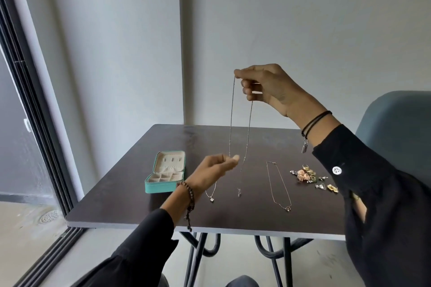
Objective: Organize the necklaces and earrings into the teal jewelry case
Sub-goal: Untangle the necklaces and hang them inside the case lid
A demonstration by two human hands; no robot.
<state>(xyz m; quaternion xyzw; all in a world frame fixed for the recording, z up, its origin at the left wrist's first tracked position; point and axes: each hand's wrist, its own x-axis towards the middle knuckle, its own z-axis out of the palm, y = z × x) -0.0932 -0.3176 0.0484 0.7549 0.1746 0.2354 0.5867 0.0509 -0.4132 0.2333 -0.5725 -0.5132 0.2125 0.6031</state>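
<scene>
My right hand [265, 87] is raised high above the table and pinches the top of a thin silver necklace [231, 119], which hangs in two strands with a small pendant low near the table. My left hand [217, 168] pinches one strand lower down. The teal jewelry case [166, 173] lies open on the table's left side, lid up, its cream compartments showing. Two more necklaces lie flat on the table: one with a pendant [211, 196] partly hidden by my left wrist, and one [278, 187] to the right. A pile of earrings [310, 177] sits at the right.
The dark square table [130, 205] stands against a grey wall, with a window frame [35, 137] on the left. A blue chair [396, 128] is at the right. Metal table legs [196, 256] show below the front edge.
</scene>
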